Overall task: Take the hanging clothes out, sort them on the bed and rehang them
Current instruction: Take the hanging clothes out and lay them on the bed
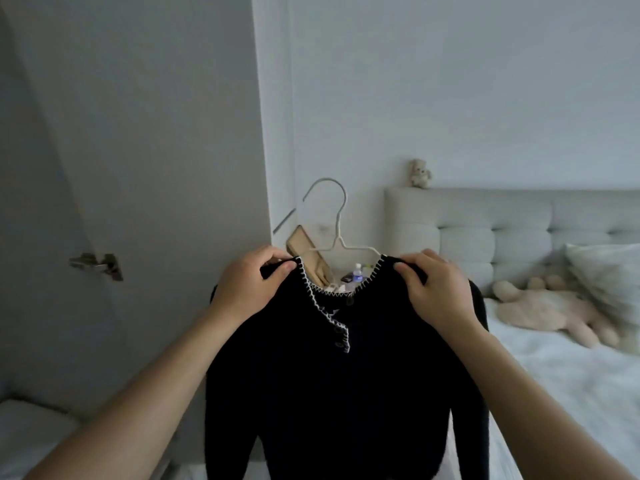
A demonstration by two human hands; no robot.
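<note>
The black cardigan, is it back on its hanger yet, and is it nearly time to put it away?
Looks done: the black cardigan sits on the white hanger, whose hook sticks up free. In hand: the left hand and right hand each grip a shoulder, holding it up by the bed. Left: hanging it on a rail, which is not in view. Other clothes cannot be seen, so how much remains is unclear.

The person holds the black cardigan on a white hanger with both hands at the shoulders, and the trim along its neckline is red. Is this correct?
Not quite. In the head view the trim along the neckline of the black cardigan is white, not red. The rest stands: the left hand and right hand grip its shoulders, and it sits on a white hanger.
</note>
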